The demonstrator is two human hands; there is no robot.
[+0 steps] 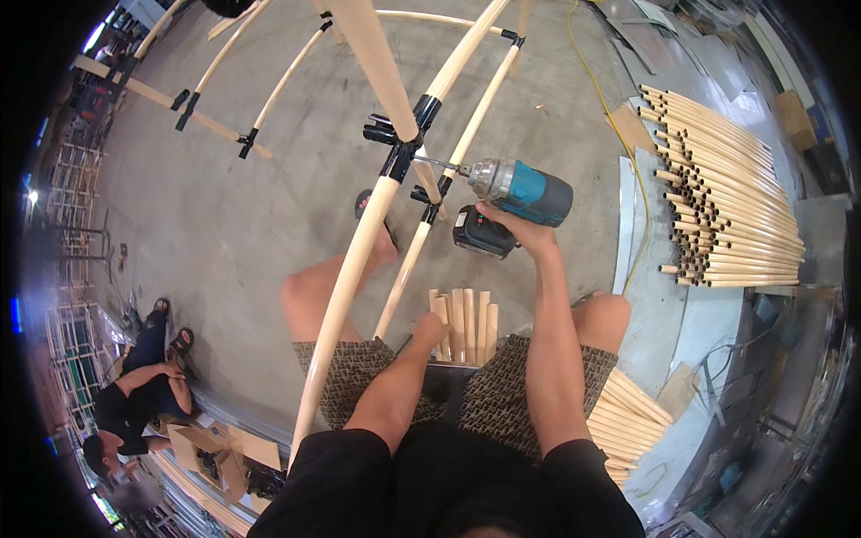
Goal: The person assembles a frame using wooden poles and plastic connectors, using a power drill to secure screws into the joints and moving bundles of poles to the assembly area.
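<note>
My right hand (527,233) is wrapped round the grip of a teal and black cordless drill (529,190). Its long bit points left and reaches a black pipe joint (404,154) where several cream pipes meet. A long cream pipe (345,260) slants from that joint down past my left leg. Between my thighs, several short cream pipes (469,323) stand bunched together. At their left side is my left hand (432,332), its fingers hidden, so whether it grips one cannot be told. Another black joint (429,204) sits on the frame's lower pipe, behind the drill bit.
A large stack of cream pipes (735,197) lies at right, with more pipes (628,421) by my right leg. A yellow cord (639,170) runs along the floor. At lower left, a person in dark clothes (134,403) sits near open cardboard boxes (229,453). Frame pipes (287,76) extend to the upper left.
</note>
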